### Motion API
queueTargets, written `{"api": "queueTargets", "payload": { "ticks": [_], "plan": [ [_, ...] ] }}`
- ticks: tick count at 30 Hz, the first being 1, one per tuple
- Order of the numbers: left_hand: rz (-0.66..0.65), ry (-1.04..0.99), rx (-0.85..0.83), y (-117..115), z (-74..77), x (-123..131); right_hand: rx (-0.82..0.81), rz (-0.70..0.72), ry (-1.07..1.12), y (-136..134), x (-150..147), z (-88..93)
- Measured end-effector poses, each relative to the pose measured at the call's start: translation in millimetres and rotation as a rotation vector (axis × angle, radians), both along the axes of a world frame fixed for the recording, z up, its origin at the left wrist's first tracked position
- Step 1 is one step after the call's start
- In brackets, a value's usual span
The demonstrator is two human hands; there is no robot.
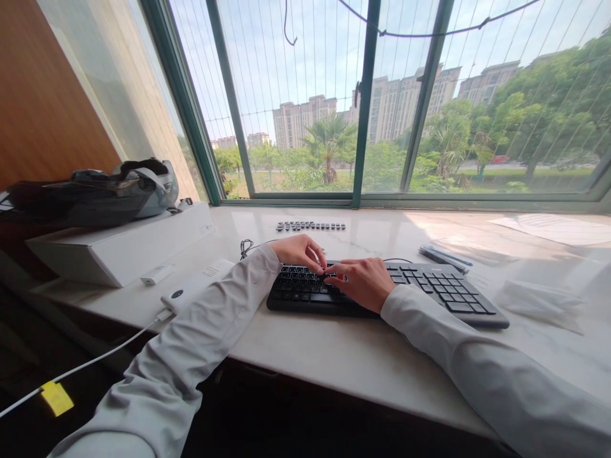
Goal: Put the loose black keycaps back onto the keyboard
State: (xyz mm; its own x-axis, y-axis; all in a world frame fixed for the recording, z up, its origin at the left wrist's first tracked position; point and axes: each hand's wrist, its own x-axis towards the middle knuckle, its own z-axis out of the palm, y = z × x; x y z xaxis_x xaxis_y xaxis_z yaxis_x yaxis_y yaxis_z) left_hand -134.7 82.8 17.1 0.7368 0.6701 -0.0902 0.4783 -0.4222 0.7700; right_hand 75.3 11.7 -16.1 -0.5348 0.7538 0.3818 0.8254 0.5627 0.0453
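Observation:
A black keyboard [344, 309] lies on the pale marble sill, its left part showing key sockets without caps and its right part fitted with keycaps. Over its middle, my left hand [300, 250] reaches down with fingers pinched together. My right hand [366, 280] rests low on the keyboard, its thumb and index fingertips meeting close to the left fingertips. Something small and dark is between the fingertips, too small to make out. Behind the keyboard, loose black keycaps [310, 226] lie in rows.
On the left stand a white box [119, 245] with a dark bag [95, 191] on top, and a white power strip [191, 286] with a cable. Pens [446, 256] and a clear plastic bag [539, 302] lie right of the keyboard. A barred window [360, 127] rises behind.

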Motion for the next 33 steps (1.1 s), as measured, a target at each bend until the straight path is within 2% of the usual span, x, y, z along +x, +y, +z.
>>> {"api": "queueTargets", "payload": {
  "ticks": [11,23,33],
  "plan": [
    [-0.027,0.092,-0.029,5.0,-3.8,-3.1,-0.018,0.078,0.016,-0.3,-1.0,-1.8],
    [-0.02,0.074,0.003,2.9,-3.5,-1.9,-0.095,0.039,-0.001,3.0,-4.0,-1.7],
    [-0.075,0.052,-0.061,2.0,-7.2,-1.6,-0.163,0.024,0.083,5.7,-4.1,-2.9]
  ]
}}
